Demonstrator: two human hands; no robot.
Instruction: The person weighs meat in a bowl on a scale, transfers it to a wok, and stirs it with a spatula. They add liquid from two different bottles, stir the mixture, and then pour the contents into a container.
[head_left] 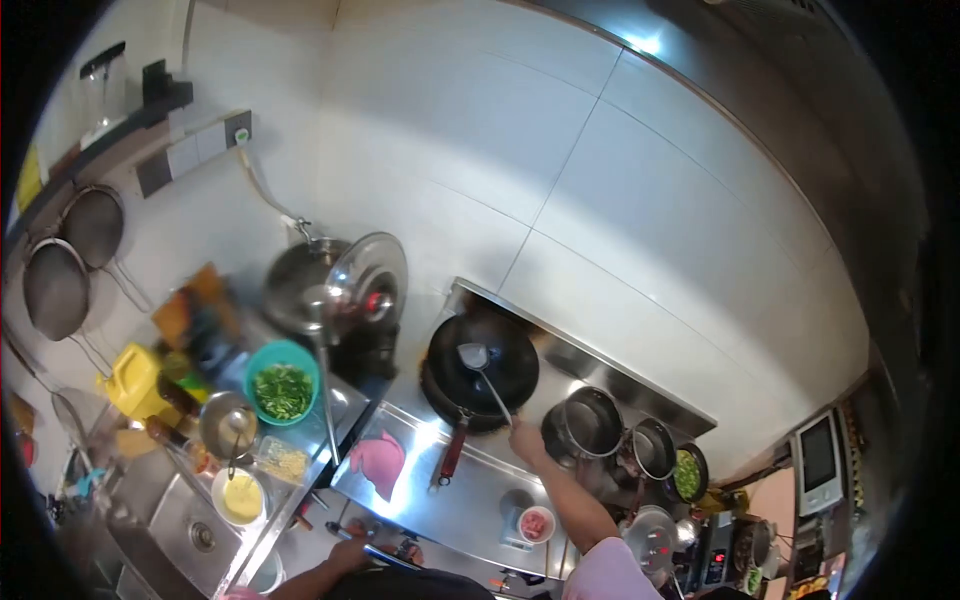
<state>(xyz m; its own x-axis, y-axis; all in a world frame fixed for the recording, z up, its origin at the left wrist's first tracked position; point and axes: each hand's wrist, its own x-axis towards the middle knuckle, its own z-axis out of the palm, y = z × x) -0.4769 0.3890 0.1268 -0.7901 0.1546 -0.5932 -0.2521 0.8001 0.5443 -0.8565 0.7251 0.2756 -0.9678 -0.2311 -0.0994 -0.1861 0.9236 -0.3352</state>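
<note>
My right hand (524, 444) is closed round the handle of a metal spatula (474, 357), whose blade is inside the black wok (510, 362). The wok sits on the stove, and its red-brown handle (453, 455) points toward me. Low in the view, my left hand (350, 552) is near a dark, long edge or rod below the counter; its fingers are too small and blurred to read. A pink cloth (378, 464) lies on the steel counter (420, 505) between my hands. Close to my right forearm stands a white bowl of pinkish meat (535, 524) on a small scale.
Right of the wok stand several pots (591, 422) and a pan of green pieces (687, 474). At left are a teal bowl of chopped greens (283, 391), a yellow jug (134, 380), a sink (195, 525) and a large pot with a glass lid (368, 282).
</note>
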